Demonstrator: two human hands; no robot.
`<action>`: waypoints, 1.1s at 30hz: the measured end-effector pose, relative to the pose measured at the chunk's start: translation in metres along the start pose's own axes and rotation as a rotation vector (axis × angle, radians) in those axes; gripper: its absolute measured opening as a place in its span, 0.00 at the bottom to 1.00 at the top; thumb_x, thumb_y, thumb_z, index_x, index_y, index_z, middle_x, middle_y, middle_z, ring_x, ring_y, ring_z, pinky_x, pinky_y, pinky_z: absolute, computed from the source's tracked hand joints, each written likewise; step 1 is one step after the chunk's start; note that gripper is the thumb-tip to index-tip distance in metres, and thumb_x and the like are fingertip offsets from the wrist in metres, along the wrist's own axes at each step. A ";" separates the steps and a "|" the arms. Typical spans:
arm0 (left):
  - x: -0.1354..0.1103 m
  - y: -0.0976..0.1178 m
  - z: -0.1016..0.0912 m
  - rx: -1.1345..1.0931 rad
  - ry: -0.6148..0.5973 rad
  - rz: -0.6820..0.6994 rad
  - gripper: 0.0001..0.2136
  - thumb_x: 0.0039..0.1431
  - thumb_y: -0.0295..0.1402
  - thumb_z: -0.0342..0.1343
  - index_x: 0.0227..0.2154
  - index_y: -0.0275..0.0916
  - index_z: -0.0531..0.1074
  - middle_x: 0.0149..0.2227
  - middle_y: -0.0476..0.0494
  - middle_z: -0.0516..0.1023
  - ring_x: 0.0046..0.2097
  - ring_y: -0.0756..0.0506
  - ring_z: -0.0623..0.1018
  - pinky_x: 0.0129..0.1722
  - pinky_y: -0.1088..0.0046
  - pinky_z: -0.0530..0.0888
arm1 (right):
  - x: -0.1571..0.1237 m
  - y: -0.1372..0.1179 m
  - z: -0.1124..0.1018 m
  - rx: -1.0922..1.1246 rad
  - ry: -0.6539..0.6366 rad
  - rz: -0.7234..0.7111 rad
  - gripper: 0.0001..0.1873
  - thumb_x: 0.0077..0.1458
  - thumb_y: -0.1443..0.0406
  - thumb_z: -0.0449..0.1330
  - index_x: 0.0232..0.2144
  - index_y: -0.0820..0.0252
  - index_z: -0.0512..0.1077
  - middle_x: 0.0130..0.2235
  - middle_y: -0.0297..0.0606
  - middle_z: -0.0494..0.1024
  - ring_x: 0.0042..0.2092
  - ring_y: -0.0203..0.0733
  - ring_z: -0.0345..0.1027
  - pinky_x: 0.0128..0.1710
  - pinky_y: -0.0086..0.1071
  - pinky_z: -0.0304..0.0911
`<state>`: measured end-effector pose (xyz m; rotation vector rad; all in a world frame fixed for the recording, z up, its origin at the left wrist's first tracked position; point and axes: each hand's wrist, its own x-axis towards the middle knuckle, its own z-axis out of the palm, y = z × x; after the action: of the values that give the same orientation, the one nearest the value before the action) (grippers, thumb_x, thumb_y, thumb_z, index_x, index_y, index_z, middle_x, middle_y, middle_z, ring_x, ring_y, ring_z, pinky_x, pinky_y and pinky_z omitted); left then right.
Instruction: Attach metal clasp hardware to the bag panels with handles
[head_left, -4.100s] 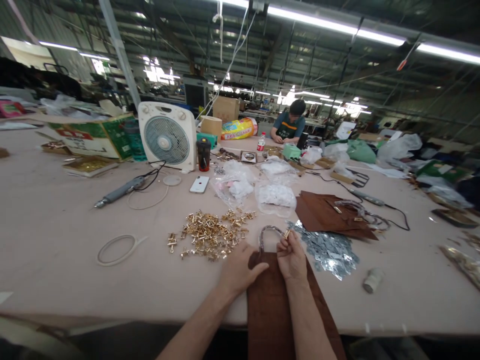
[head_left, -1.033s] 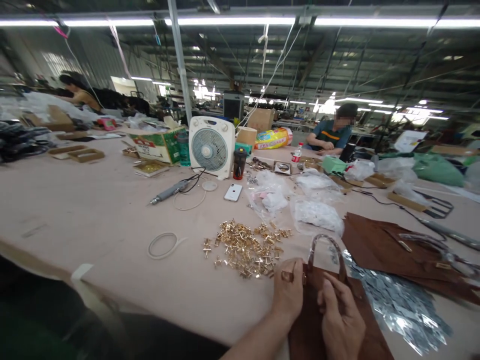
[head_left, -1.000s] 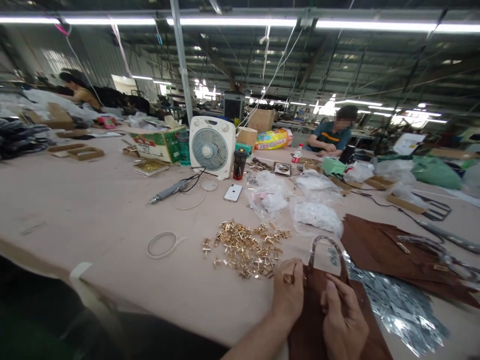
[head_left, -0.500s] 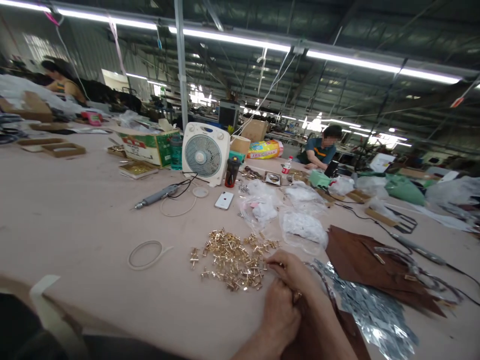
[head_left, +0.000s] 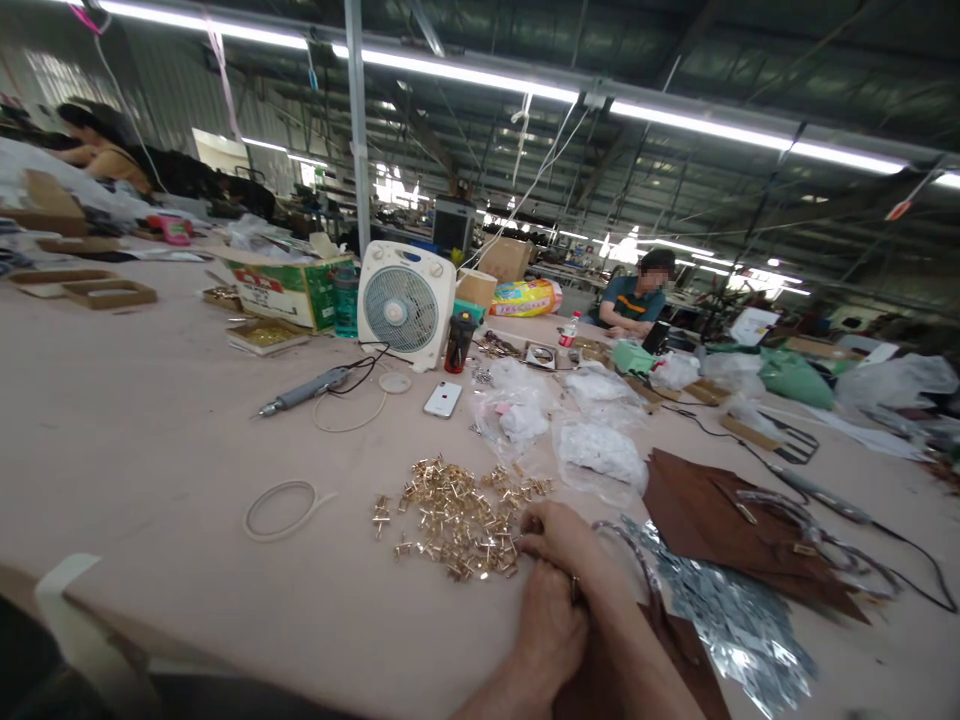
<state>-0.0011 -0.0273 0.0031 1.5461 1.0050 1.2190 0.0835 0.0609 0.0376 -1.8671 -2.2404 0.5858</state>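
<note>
Fittings (head_left: 457,515): heaped on table (head_left: 180,480); right hand (head_left: 559,535): fingers bent at their edge, closure and catch I cannot tell; left hand (head_left: 551,622): closed, seemingly on bag (head_left: 696,660); I'd pinch one singly, bag held steady

On the pinkish-beige table (head_left: 202,450), a loose heap of small, shiny gold metal fittings (head_left: 450,515) with bars and posts. Lie jumbled at every angle, a few strays apart at the left; reach up to the right hand (head_left: 562,538), contact unclear. By the near edge, a brown leather-like panel (head_left: 696,655) with a slim, curved, glossy brown handle (head_left: 636,548). Shows only partly, largely covered by the forearms; runs out of view below.
</note>
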 end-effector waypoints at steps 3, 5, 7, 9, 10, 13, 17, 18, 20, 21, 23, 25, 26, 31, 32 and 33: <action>-0.001 -0.003 0.000 -0.005 -0.001 0.017 0.20 0.52 0.25 0.53 0.45 0.40 0.83 0.50 0.37 0.84 0.53 0.35 0.80 0.53 0.59 0.75 | -0.002 -0.001 0.002 0.003 0.028 0.041 0.04 0.49 0.65 0.72 0.27 0.55 0.80 0.31 0.34 0.81 0.34 0.41 0.73 0.34 0.30 0.57; -0.002 -0.006 0.000 0.007 -0.006 0.009 0.20 0.50 0.24 0.52 0.43 0.39 0.83 0.48 0.38 0.85 0.51 0.36 0.81 0.51 0.61 0.76 | -0.004 -0.002 0.002 0.014 0.056 0.057 0.05 0.49 0.65 0.72 0.27 0.55 0.79 0.31 0.34 0.81 0.35 0.42 0.73 0.35 0.30 0.56; -0.001 -0.008 0.001 0.047 -0.016 -0.016 0.18 0.49 0.23 0.51 0.38 0.39 0.83 0.44 0.38 0.86 0.47 0.37 0.82 0.47 0.62 0.76 | -0.006 -0.002 0.002 0.040 0.086 0.069 0.04 0.48 0.68 0.70 0.27 0.56 0.78 0.31 0.35 0.81 0.36 0.43 0.72 0.35 0.31 0.56; 0.000 -0.010 0.002 0.103 -0.038 -0.044 0.16 0.49 0.22 0.51 0.33 0.39 0.82 0.39 0.38 0.86 0.43 0.38 0.82 0.44 0.63 0.76 | -0.008 -0.002 0.000 0.083 0.127 0.087 0.06 0.45 0.72 0.67 0.26 0.58 0.76 0.29 0.35 0.80 0.34 0.42 0.71 0.35 0.31 0.56; 0.001 -0.011 0.002 0.132 -0.052 -0.055 0.14 0.50 0.23 0.50 0.31 0.39 0.82 0.37 0.38 0.86 0.42 0.38 0.82 0.42 0.64 0.75 | -0.010 -0.002 -0.001 0.113 0.154 0.098 0.07 0.45 0.74 0.66 0.26 0.58 0.76 0.29 0.35 0.79 0.34 0.42 0.71 0.35 0.31 0.57; 0.003 -0.011 0.003 0.173 -0.074 -0.058 0.13 0.53 0.25 0.49 0.27 0.39 0.80 0.36 0.38 0.85 0.41 0.37 0.83 0.42 0.63 0.75 | -0.022 -0.002 -0.005 0.239 0.259 0.115 0.08 0.46 0.75 0.63 0.29 0.59 0.75 0.30 0.35 0.80 0.35 0.42 0.73 0.36 0.30 0.60; 0.011 -0.013 0.002 0.049 -0.060 -0.018 0.12 0.57 0.32 0.51 0.33 0.40 0.81 0.37 0.41 0.85 0.40 0.38 0.82 0.44 0.62 0.77 | -0.045 -0.001 -0.009 0.426 0.476 0.126 0.05 0.58 0.69 0.60 0.38 0.57 0.74 0.36 0.34 0.82 0.38 0.39 0.75 0.39 0.28 0.66; 0.015 -0.015 0.001 0.023 -0.046 -0.023 0.11 0.59 0.36 0.53 0.35 0.40 0.81 0.37 0.42 0.85 0.40 0.38 0.82 0.43 0.62 0.78 | -0.051 0.002 -0.010 0.494 0.558 0.133 0.05 0.61 0.66 0.58 0.40 0.57 0.73 0.37 0.34 0.81 0.38 0.38 0.75 0.38 0.28 0.67; 0.021 -0.018 0.001 -0.016 0.002 -0.033 0.14 0.59 0.41 0.57 0.43 0.40 0.80 0.43 0.41 0.85 0.45 0.38 0.83 0.46 0.61 0.78 | -0.068 0.014 -0.014 0.712 0.796 0.138 0.07 0.65 0.60 0.57 0.41 0.57 0.71 0.36 0.34 0.80 0.35 0.37 0.74 0.36 0.29 0.68; 0.023 -0.019 0.000 -0.020 0.029 -0.040 0.17 0.59 0.42 0.58 0.46 0.40 0.80 0.46 0.40 0.84 0.47 0.37 0.83 0.48 0.61 0.79 | -0.080 0.022 -0.015 0.842 0.937 0.143 0.10 0.65 0.57 0.58 0.40 0.57 0.71 0.35 0.34 0.79 0.33 0.37 0.73 0.34 0.29 0.67; 0.024 -0.019 -0.003 0.000 0.084 -0.026 0.20 0.60 0.43 0.58 0.51 0.40 0.77 0.47 0.39 0.83 0.49 0.37 0.82 0.51 0.59 0.78 | -0.110 0.041 -0.017 1.085 1.195 0.180 0.15 0.62 0.52 0.62 0.37 0.57 0.70 0.31 0.32 0.77 0.29 0.36 0.69 0.30 0.28 0.65; 0.022 -0.016 -0.007 0.055 0.150 0.043 0.20 0.62 0.43 0.58 0.54 0.40 0.75 0.47 0.39 0.81 0.47 0.38 0.82 0.51 0.58 0.78 | -0.143 0.064 -0.014 1.242 1.324 0.241 0.19 0.58 0.49 0.66 0.35 0.57 0.70 0.28 0.29 0.74 0.27 0.34 0.65 0.27 0.26 0.61; 0.021 -0.013 -0.008 0.094 0.185 0.098 0.20 0.63 0.43 0.58 0.55 0.40 0.74 0.48 0.38 0.81 0.46 0.39 0.81 0.51 0.58 0.78 | -0.158 0.075 -0.010 1.286 1.328 0.247 0.20 0.56 0.49 0.68 0.35 0.57 0.71 0.29 0.29 0.74 0.27 0.33 0.65 0.27 0.26 0.61; 0.026 0.012 0.003 0.323 0.114 0.484 0.10 0.67 0.34 0.57 0.48 0.42 0.77 0.52 0.39 0.79 0.54 0.38 0.78 0.57 0.55 0.75 | -0.203 0.116 0.020 1.334 1.219 0.270 0.25 0.51 0.48 0.72 0.43 0.58 0.75 0.36 0.34 0.78 0.31 0.36 0.68 0.33 0.30 0.67; 0.029 0.018 0.010 0.352 0.017 0.549 0.09 0.68 0.32 0.55 0.46 0.43 0.78 0.50 0.40 0.80 0.54 0.38 0.77 0.58 0.55 0.74 | -0.205 0.120 0.026 1.345 1.224 0.277 0.25 0.51 0.48 0.72 0.43 0.58 0.75 0.37 0.35 0.78 0.32 0.36 0.69 0.33 0.30 0.67; 0.033 0.022 0.019 0.377 -0.099 0.597 0.09 0.68 0.29 0.54 0.44 0.44 0.79 0.49 0.41 0.81 0.54 0.39 0.77 0.58 0.56 0.74 | -0.206 0.122 0.031 1.348 1.239 0.284 0.25 0.51 0.48 0.72 0.43 0.58 0.75 0.38 0.36 0.79 0.33 0.37 0.70 0.34 0.31 0.68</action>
<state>0.0250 -0.0046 0.0307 2.2903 0.7552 1.3775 0.2246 -0.1279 -0.0142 -1.1281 -0.4633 0.4955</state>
